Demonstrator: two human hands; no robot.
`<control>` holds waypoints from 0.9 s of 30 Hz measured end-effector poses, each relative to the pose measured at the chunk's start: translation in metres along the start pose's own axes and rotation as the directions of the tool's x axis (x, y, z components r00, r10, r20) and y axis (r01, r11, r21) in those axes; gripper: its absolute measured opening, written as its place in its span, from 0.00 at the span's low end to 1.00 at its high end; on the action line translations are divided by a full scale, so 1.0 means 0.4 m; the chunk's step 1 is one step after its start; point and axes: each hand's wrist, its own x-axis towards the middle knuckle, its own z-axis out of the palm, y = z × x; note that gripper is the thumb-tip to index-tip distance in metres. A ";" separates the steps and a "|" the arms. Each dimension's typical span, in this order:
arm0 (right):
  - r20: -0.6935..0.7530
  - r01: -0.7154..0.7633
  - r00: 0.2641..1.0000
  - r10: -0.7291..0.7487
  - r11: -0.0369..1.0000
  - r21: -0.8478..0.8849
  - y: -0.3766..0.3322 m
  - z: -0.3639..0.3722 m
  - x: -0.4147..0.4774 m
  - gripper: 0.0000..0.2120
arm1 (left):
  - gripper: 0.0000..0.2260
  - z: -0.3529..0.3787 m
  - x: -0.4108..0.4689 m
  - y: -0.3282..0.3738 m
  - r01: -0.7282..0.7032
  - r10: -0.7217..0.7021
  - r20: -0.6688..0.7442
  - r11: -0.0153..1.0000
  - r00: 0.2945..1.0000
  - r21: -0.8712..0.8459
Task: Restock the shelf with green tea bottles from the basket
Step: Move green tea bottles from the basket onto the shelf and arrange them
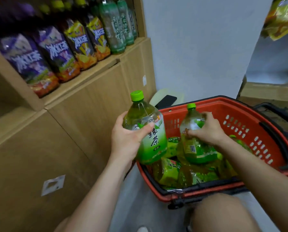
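Note:
My left hand [126,138] grips a green tea bottle [150,131] with a green cap, held upright just left of the red basket [240,121]. My right hand [208,129] grips a second green tea bottle [193,139] by its shoulder, lifted above the basket's contents. Several more green tea bottles [181,173] lie on their sides in the basket. On the cardboard shelf [93,71] at upper left, green tea bottles [116,25] stand at the right end of the row.
Purple-labelled [31,62] and yellow-labelled iced tea bottles [83,41] fill the shelf row to the left. A black phone [166,101] lies on a pale stool behind the basket. A white wall stands at the back; my knee [223,213] is below the basket.

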 end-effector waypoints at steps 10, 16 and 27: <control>-0.002 0.512 0.826 -0.563 0.749 0.421 -0.480 -0.047 -0.356 0.55 | 0.22 -0.370 -0.217 0.300 -0.260 0.257 -0.296 0.965 0.920 0.029; -0.039 0.585 0.731 -0.681 0.597 0.550 -0.689 0.068 -0.513 0.47 | 0.26 -0.635 -0.241 0.395 -0.362 0.400 -0.483 0.916 0.779 0.174; -0.050 0.724 0.551 -0.833 0.447 0.525 -0.951 0.367 -0.681 0.44 | 0.38 -0.979 -0.186 0.314 -0.177 0.342 -0.671 0.936 0.658 0.303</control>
